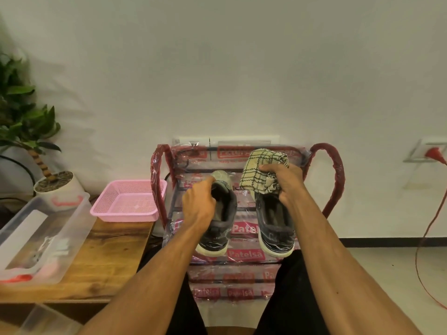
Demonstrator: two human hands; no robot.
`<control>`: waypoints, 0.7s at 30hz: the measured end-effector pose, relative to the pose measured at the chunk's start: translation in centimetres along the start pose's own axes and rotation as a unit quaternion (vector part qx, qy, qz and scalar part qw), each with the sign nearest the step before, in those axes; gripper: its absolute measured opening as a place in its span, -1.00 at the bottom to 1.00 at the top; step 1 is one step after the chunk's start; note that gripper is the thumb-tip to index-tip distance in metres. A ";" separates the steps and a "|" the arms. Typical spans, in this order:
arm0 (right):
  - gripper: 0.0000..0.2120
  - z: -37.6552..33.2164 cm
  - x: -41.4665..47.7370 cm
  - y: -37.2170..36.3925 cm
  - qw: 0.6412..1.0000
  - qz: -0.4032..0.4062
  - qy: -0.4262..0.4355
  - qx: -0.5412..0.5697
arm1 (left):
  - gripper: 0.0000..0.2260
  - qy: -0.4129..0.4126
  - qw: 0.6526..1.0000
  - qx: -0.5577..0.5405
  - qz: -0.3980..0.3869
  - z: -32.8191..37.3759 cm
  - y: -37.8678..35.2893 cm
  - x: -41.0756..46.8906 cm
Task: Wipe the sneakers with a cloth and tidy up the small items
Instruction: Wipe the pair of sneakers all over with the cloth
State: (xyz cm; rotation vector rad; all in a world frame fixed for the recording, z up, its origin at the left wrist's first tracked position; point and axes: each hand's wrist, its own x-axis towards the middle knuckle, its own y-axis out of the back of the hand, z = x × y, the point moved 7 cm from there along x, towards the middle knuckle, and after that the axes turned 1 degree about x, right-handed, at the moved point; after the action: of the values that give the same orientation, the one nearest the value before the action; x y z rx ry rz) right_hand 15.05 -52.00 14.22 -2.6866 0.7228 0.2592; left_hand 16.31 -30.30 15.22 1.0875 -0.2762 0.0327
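Two dark sneakers with white soles stand on a plastic-wrapped red rack (337, 165) in front of me. My left hand (197, 204) grips the left sneaker (223, 213) at its collar, with fingers curled into the opening. My right hand (285, 183) holds a crumpled cream cloth (260, 170) with a dark check pattern just above the front of the right sneaker (275, 228). The toe of the right sneaker is hidden behind the cloth and hand.
A pink mesh basket (128, 201) sits on a wooden table (106, 252) to the left, next to a clear plastic box (43, 235) holding small items. A potted plant (26, 131) stands far left. A red cable (433, 213) hangs at the right wall.
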 end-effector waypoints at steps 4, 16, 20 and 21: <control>-0.68 0.4 -0.3 -0.9 1.000 -0.005 -0.003 -0.006 | -0.68 0.014 1.000 -0.013 0.015 -1.5 1.1 0.4; -0.71 1.0 -0.6 -1.9 0.999 -0.020 -0.012 -0.023 | -0.66 0.035 0.999 0.011 0.028 -4.0 1.5 0.0; -0.69 1.2 -0.6 -2.0 1.000 -0.018 -0.016 -0.019 | -0.66 0.029 0.999 0.019 0.018 -4.0 1.4 0.0; -0.68 1.2 -0.6 -2.0 1.000 -0.018 -0.016 -0.018 | -0.65 0.023 0.999 0.022 0.014 -3.9 1.4 0.0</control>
State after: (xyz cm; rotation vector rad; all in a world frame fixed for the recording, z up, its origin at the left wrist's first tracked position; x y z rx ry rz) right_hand 15.47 -49.63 13.80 -2.7194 0.6665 0.3085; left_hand 16.88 -26.25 14.79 1.1260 -0.2499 0.0894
